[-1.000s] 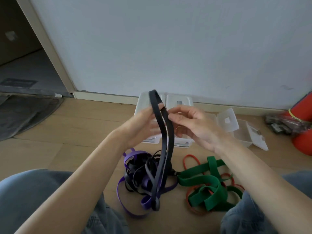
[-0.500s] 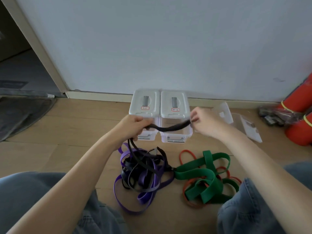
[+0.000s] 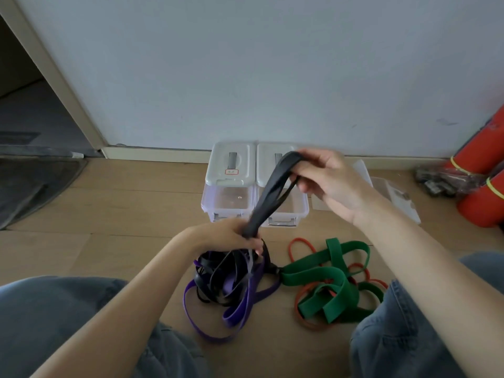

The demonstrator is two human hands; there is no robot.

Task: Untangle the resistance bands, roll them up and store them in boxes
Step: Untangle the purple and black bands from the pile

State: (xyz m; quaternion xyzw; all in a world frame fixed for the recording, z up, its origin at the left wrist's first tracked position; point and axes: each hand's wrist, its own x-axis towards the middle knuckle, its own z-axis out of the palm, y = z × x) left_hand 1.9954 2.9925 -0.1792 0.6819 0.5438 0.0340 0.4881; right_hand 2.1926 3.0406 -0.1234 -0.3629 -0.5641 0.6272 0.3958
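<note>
Black band [image 3: 268,199] x1 in both hands; 2 lidded boxes [image 3: 255,186].

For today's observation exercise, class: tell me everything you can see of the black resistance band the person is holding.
The black resistance band is a flat, matte, rubbery-looking strap. A doubled stretch runs slantwise between the hands: the right hand holds its upper loop in front of the lidded boxes, the left hand grips it lower down. Below that it drops into a heap on the wooden floor, still tangled with the purple band. Not yet rolled.
</note>
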